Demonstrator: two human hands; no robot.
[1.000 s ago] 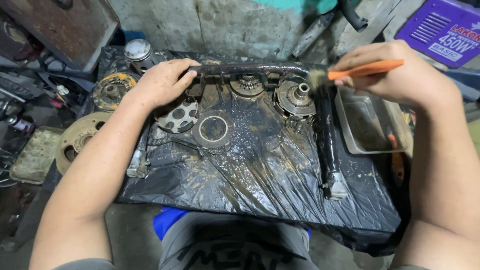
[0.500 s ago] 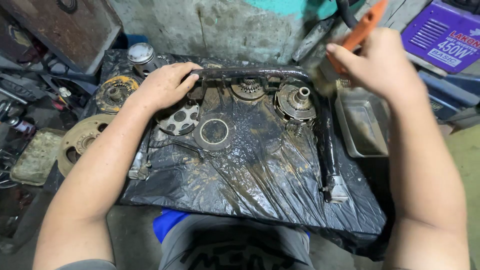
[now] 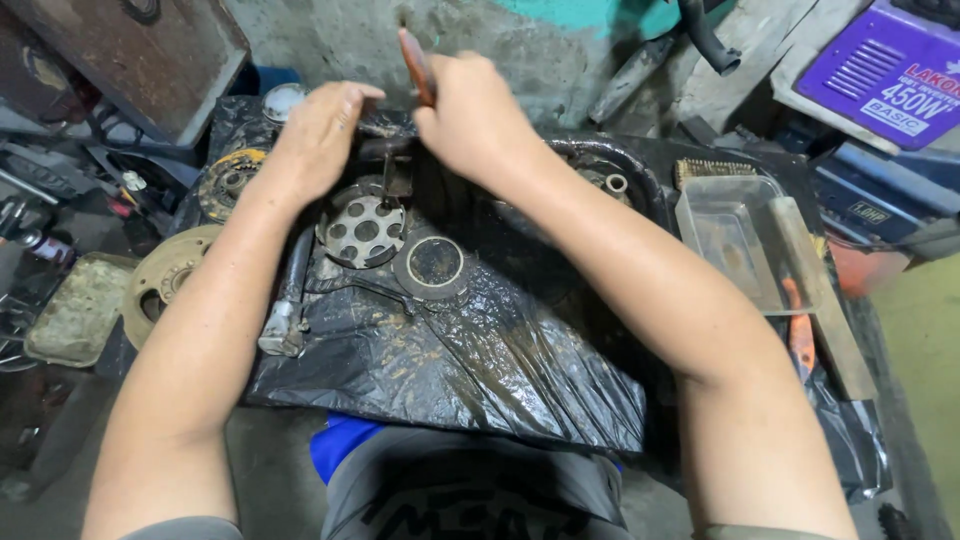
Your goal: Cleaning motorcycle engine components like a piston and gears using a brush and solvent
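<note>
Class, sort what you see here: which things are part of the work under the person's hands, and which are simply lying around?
In use:
- left hand resting on the dark bent metal frame
- right hand holding the orange-handled brush
- perforated disc and ring on the black plastic sheet

Lying about:
- clear tray
- wire brush
- purple box
- round plate

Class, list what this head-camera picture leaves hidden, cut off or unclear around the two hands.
1. Head view: the bristle end of the orange-handled brush is hidden behind the right hand.
2. The dark curved metal tube frame is covered midway by both hands; the left hand hides its grip there.
3. The purple box-shaped machine is cut off by the top right edge.
</note>
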